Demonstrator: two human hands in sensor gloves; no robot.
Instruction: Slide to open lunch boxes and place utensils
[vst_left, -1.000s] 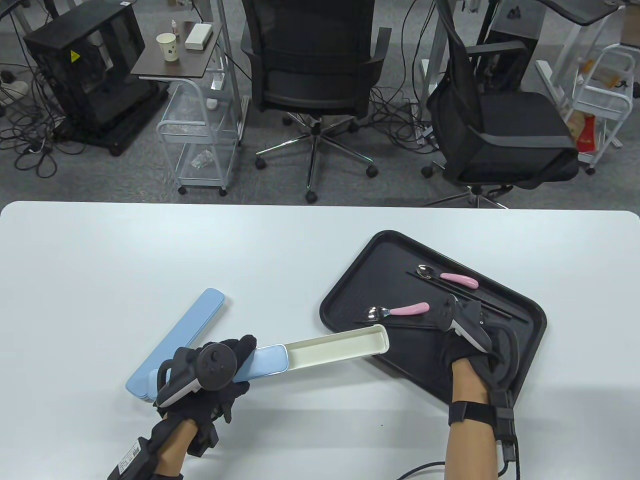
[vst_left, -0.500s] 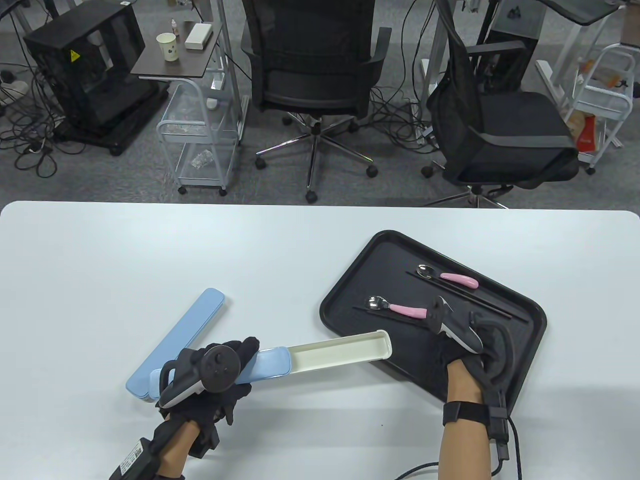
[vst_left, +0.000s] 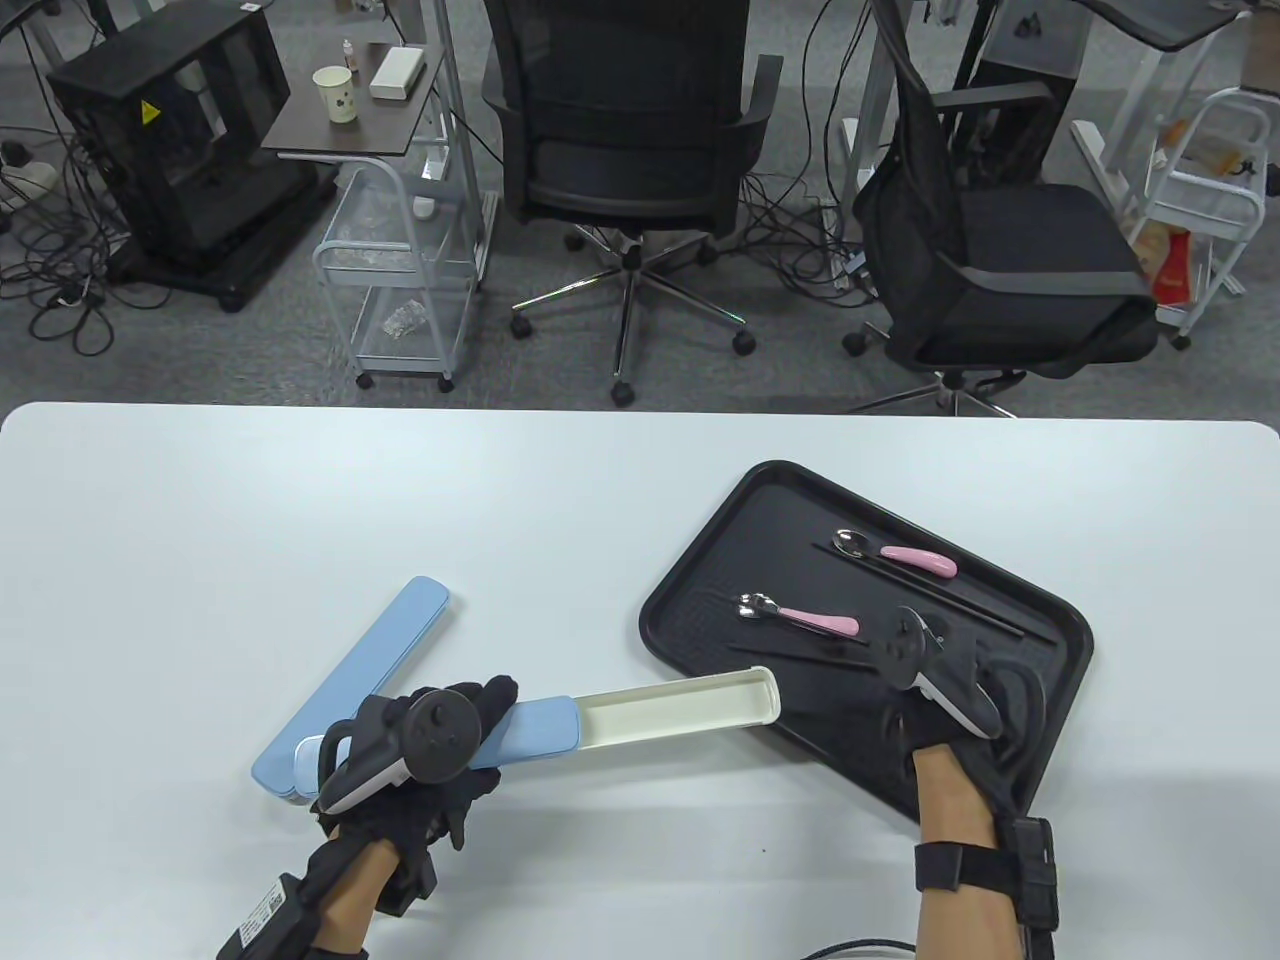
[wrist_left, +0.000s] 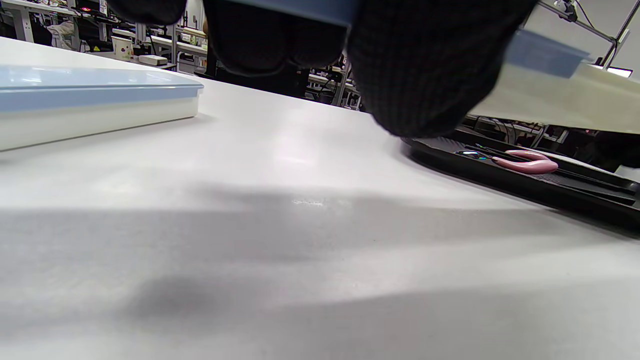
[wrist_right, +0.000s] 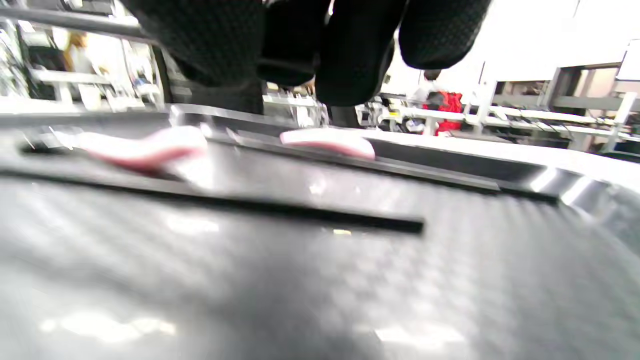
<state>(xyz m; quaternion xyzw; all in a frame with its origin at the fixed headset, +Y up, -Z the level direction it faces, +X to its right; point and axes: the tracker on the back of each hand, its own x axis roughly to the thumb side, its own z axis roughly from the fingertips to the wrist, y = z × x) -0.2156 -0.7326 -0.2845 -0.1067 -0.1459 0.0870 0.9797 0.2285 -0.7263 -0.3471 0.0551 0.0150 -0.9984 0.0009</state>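
Observation:
My left hand (vst_left: 470, 722) grips the blue lid (vst_left: 538, 727) of a slid-open utensil box. Its cream inner tray (vst_left: 680, 706) sticks out to the right, empty, with its end over the black tray's (vst_left: 700, 560) near edge. My right hand (vst_left: 915, 690) hovers over the black tray and holds nothing; its fingers (wrist_right: 350, 55) hang above a black chopstick (wrist_right: 250, 205). A pink-handled fork (vst_left: 800, 616) and a pink-handled spoon (vst_left: 900, 555) lie on the tray with black chopsticks (vst_left: 935, 592). Another chopstick (vst_left: 800, 655) lies just left of my right hand.
A second blue box (vst_left: 380, 640), closed, lies slanted on the white table (vst_left: 300, 500), partly under the held box; it also shows in the left wrist view (wrist_left: 90, 100). Office chairs and carts stand beyond the table's far edge.
The right hand nudged the fork, turning its handle, then drew back to the right and toward me. A chopstick now lies clear below the fork. The left hand has stayed put.

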